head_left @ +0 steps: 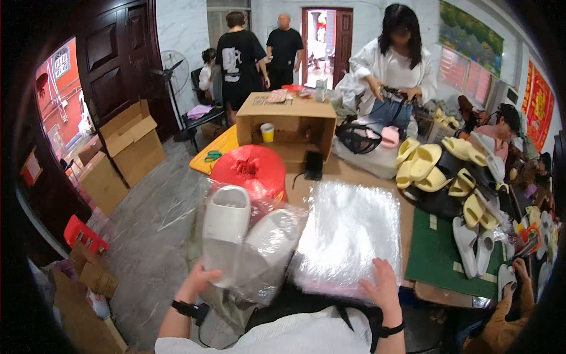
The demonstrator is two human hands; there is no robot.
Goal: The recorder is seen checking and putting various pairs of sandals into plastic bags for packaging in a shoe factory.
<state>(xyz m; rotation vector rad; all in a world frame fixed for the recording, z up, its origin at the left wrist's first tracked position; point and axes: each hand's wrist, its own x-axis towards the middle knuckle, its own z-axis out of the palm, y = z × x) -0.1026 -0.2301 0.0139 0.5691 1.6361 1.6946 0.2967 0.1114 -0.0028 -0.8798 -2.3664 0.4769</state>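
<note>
My left hand (pixel 202 278) grips a pair of white slide slippers (pixel 226 213) by the heel end. A clear plastic bag (pixel 268 290) wraps loosely around the pair; one slipper stands upright and the other leans to the right. On the table to the right lies a stack of clear plastic bags (pixel 348 233), shiny with reflected light. My right hand (pixel 383 287) rests at the stack's near right corner, fingers spread and nothing gripped.
Behind the slippers sits a red roll of plastic twine (pixel 249 171). An open cardboard box (pixel 287 112) holds a yellow-and-white cup (pixel 267 132). Yellow slippers (pixel 425 165) pile up at right by a green board (pixel 433 248). Across the table a person (pixel 394 71) handles dark straps; another person's hand (pixel 520 268) is at lower right.
</note>
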